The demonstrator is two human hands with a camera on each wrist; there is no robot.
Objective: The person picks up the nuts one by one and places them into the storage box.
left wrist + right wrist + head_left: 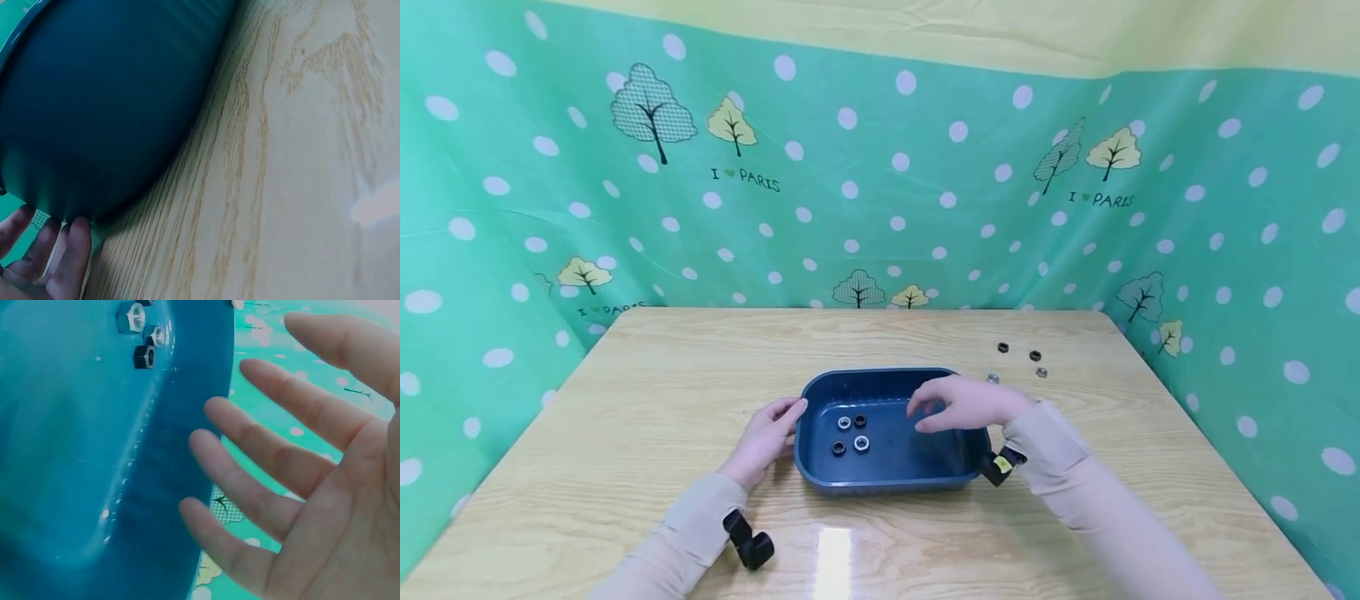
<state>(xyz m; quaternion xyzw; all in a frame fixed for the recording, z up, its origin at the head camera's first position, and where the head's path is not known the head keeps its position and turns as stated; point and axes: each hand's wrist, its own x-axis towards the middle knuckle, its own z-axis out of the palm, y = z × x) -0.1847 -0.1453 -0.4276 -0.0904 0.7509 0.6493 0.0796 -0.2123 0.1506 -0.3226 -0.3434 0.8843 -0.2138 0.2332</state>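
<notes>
A dark blue rectangular plastic bin (891,483) sits on the table. Inside, toward its left end, lie several hex nuts: silver ones (861,444) and black ones (838,448). My left hand (767,437) holds the bin's left end, thumb at the rim and fingertips (76,234) against the outer wall. Over the bin's right half hovers my right hand (962,403), fingers spread and slightly bent, with nothing in them. In the right wrist view its palm faces the camera, and a silver nut (132,319) shows in the bin beyond.
Right of the bin, toward the back, more nuts lie on the wooden table (700,367): black nuts (1035,356) and silver nuts (1041,372). A green dotted curtain (865,217) stands behind the table and along both sides.
</notes>
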